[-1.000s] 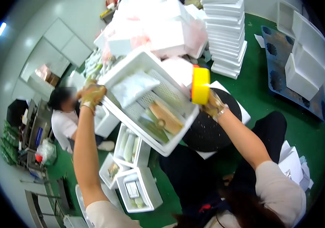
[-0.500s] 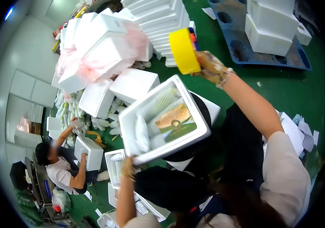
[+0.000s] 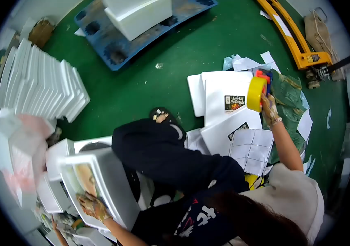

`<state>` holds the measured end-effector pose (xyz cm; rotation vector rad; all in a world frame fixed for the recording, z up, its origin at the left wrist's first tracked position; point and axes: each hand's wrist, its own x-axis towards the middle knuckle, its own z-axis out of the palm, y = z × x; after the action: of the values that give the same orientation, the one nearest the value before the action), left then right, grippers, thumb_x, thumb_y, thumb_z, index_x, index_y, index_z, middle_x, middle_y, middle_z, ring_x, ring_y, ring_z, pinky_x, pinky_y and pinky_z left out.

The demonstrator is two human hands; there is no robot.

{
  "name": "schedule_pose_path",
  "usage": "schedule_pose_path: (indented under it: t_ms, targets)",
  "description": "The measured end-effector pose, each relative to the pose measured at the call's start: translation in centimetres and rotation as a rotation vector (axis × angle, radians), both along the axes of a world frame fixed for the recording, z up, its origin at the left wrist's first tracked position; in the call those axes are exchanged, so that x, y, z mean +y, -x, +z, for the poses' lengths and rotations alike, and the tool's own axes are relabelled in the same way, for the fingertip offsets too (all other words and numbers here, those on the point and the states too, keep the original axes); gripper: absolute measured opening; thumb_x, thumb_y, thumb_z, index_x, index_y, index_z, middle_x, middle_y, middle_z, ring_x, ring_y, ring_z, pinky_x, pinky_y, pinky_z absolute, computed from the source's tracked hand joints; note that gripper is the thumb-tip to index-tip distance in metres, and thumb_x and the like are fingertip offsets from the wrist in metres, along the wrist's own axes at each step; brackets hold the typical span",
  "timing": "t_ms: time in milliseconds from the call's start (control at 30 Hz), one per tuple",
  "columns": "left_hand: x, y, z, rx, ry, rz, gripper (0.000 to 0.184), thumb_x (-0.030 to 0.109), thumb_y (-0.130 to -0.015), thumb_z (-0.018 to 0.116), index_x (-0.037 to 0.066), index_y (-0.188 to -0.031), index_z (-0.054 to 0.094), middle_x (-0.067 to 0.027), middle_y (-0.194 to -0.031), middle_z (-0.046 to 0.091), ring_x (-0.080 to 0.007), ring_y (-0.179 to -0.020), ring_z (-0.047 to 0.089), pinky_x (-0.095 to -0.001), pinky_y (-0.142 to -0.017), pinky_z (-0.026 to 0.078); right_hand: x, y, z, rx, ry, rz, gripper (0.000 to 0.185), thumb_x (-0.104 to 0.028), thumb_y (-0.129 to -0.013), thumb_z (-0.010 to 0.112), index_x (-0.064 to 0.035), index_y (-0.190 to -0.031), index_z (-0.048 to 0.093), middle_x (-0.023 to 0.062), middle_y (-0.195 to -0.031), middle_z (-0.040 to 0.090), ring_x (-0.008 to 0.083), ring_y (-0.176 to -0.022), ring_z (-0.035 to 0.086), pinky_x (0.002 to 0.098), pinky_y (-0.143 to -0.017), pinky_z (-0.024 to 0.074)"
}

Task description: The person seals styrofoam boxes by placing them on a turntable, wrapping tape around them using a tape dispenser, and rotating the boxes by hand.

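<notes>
My right hand (image 3: 269,110), in a stained glove, is closed on a tape dispenser with a wide yellow roll (image 3: 256,94), held over white foam lids (image 3: 226,96) on the floor. Two of the lids bear dark printed labels. My left hand (image 3: 93,206), gloved too, lies with spread fingers at the opening of a white foam box (image 3: 119,192). Inside the box a printed card (image 3: 85,180) with an orange-brown picture shows beside the hand. The box rests by my knee on a dark round top, partly hidden.
Tall stack of foam lids (image 3: 39,86) at left; foam boxes in pink plastic (image 3: 19,160) below it. A blue pallet (image 3: 115,55) holds foam boxes (image 3: 142,18). Yellow pallet jack (image 3: 306,57) at upper right. Sheets of labels (image 3: 252,149) lie near my hip. Another person's arm (image 3: 60,233) shows at bottom left.
The view has swung to the right. My right hand has carried the tape dispenser over the lids. The foam box, earlier held up in both hands, now sits lower, with my left hand at its opening.
</notes>
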<state>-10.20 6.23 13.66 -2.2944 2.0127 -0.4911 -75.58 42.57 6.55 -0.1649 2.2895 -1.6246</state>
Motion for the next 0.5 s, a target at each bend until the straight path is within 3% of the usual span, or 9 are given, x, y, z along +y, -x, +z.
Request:
schedule_pose_path:
  t_ms: [133,200,233,267,333,367,400,467,500]
  targets:
    - [-1.3,-1.9,-1.5,-0.013,-0.013,-0.012,0.055,0.04,-0.1,0.036,0.006,-0.143,0.039,-0.021,-0.143,0.042,-0.0376,-0.128,0.042,-0.0412,-0.108,0.033,6.4,3.7,-4.6,-0.13,0.039,0.029,0.052,-0.038,-0.086,0.068,0.0009,-0.118,0.054,0.0067,-0.101,0.063,0.0159,-0.089,0.06,0.026,-0.079,0.0475]
    - [-0.7,-0.2,0.4,0.074,-0.067,-0.126,0.055,0.039,-0.1,0.036,0.007,-0.145,0.036,-0.0207,-0.145,0.039,-0.0368,-0.132,0.038,-0.0404,-0.109,0.031,6.0,3.5,-4.2,-0.179,-0.219,-0.079,0.058,-0.038,-0.086,0.068,0.0017,-0.123,0.05,0.0089,-0.112,0.06,0.0169,-0.098,0.057,0.026,-0.085,0.0452]
    - [-0.9,-0.4,0.5,0.091,-0.086,-0.132,0.055,0.038,-0.1,0.035,0.008,-0.146,0.033,-0.0203,-0.146,0.037,-0.0361,-0.135,0.034,-0.0398,-0.111,0.028,7.6,5.8,-6.4,-0.33,-0.435,-0.049,0.067,-0.043,-0.084,0.067,0.003,-0.128,0.045,0.0115,-0.12,0.055,0.0196,-0.105,0.054,0.0283,-0.091,0.0426]
    - [-0.8,-0.1,1.0,0.081,-0.089,-0.148,0.055,0.038,-0.1,0.035,0.008,-0.146,0.033,-0.0203,-0.146,0.037,-0.0361,-0.135,0.034,-0.0398,-0.111,0.028,9.3,6.9,-9.8,-0.308,-0.419,-0.07,0.074,-0.047,-0.082,0.065,0.0048,-0.13,0.043,0.0144,-0.121,0.055,0.0231,-0.106,0.054,0.031,-0.093,0.042]
    - [-1.0,0.3,1.8,0.175,-0.149,-0.158,0.054,0.036,-0.101,0.035,0.007,-0.147,0.033,-0.0201,-0.146,0.038,-0.0364,-0.135,0.034,-0.0401,-0.111,0.028,11.4,7.9,-13.8,-0.37,-0.399,0.045,0.072,-0.044,-0.081,0.066,0.0045,-0.131,0.044,0.0153,-0.118,0.058,0.0238,-0.103,0.056,0.0325,-0.091,0.0435]
    - [-2.0,-2.4,1.6,0.277,-0.199,-0.296,0.055,0.035,-0.101,0.036,0.006,-0.147,0.031,-0.0193,-0.146,0.039,-0.0357,-0.135,0.034,-0.0384,-0.111,0.027,13.7,8.3,-19.1,-0.292,-0.412,0.03,0.062,-0.037,-0.081,0.067,0.0054,-0.124,0.049,0.0132,-0.108,0.063,0.0214,-0.094,0.059,0.0309,-0.083,0.0472]
    - [-2.7,-4.3,1.2,0.438,-0.221,-0.268,0.053,0.034,-0.101,0.039,0.003,-0.143,0.037,-0.0189,-0.143,0.041,-0.0345,-0.132,0.038,-0.0381,-0.108,0.031,12.4,6.8,-15.6,-0.404,-0.258,0.158,0.055,-0.032,-0.082,0.066,0.0068,-0.118,0.053,0.0107,-0.098,0.065,0.0193,-0.088,0.061,0.0295,-0.078,0.0487]
    - [-3.0,-8.1,1.6,0.546,-0.13,-0.221,0.049,0.033,-0.1,0.041,-0.001,-0.135,0.047,-0.0194,-0.138,0.047,-0.0332,-0.126,0.044,-0.0384,-0.105,0.035,11.5,5.8,-12.9,-0.398,-0.334,0.257,0.051,-0.034,-0.083,0.065,0.0061,-0.114,0.056,0.0094,-0.097,0.066,0.0181,-0.087,0.061,0.0286,-0.077,0.0489]
    - [0.1,-5.4,3.8,0.383,-0.008,-0.343,0.048,0.034,-0.1,0.042,-0.005,-0.125,0.054,-0.0202,-0.131,0.051,-0.0331,-0.118,0.05,-0.0403,-0.101,0.038,11.4,5.0,-13.1,-0.364,-0.349,0.254,0.045,-0.033,-0.083,0.066,0.0026,-0.109,0.059,0.0072,-0.094,0.065,0.0159,-0.083,0.06,0.0276,-0.075,0.0485]
